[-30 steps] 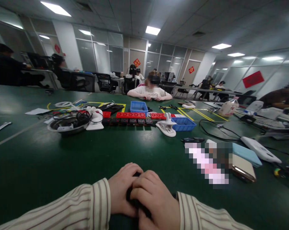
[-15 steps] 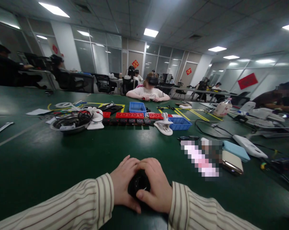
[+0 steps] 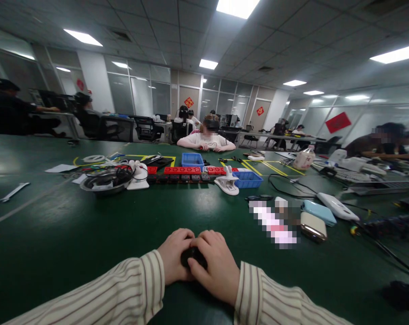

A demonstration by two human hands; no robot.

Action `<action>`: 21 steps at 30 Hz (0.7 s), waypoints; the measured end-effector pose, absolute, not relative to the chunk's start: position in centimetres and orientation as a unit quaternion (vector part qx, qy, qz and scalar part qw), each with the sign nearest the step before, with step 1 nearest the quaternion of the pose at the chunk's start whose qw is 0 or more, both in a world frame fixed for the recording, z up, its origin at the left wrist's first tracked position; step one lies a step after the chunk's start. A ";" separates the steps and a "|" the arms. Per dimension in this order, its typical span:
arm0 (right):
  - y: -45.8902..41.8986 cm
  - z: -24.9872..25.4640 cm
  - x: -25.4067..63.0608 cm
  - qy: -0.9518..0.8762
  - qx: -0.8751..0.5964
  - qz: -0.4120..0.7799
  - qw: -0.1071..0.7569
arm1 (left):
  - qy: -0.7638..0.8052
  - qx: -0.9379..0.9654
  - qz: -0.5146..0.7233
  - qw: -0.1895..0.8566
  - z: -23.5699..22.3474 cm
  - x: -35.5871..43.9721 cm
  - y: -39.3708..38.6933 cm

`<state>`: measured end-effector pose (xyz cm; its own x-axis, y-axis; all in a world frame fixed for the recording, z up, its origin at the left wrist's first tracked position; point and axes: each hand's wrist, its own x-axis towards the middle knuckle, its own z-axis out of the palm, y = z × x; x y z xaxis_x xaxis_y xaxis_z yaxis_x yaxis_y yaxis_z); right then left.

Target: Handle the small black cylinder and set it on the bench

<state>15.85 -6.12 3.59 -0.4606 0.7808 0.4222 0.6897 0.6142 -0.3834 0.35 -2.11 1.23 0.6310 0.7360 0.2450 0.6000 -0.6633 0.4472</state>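
Nearest the camera, the left hand (image 3: 175,255) and the right hand (image 3: 220,268) are closing together around a small, dark, rounded object (image 3: 193,256) above or on the green tabletop (image 3: 89,243); whether it is touching the surface is hidden. The fingers of both hands are curling over it, with the right thumb lying along its near side, and the palms are covering much of its shape. The step in hand is looking like a two-handed hold, and any move from this grasp is calling for one hand to be steadying the object while the other is loosening. Beyond the hands and to the right, a cream rectangular case with a shiny edge (image 3: 313,225) is lying beside a pale blue rectangular case (image 3: 318,212). Farther off, a round metal bowl (image 3: 89,186) is holding dark cables, a white plastic clip (image 3: 229,185) is standing near a blue plastic tray (image 3: 248,179), and a person in a white top (image 3: 204,141) is leaning on the far edge.
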 end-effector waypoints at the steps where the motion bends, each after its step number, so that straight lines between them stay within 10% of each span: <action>1: -6.2 3.6 15.9 -0.859 -0.408 0.091 0.297 | 0.368 0.892 0.204 0.166 1.2 0.3 -2.0; 11: -5.2 3.6 16.6 -0.875 -0.231 0.203 0.375 | 0.338 0.902 0.185 0.195 1.1 0.0 -1.6; 21: -5.4 3.3 16.2 -0.818 -0.429 0.187 0.334 | 0.354 0.893 0.199 0.193 1.7 0.5 -2.6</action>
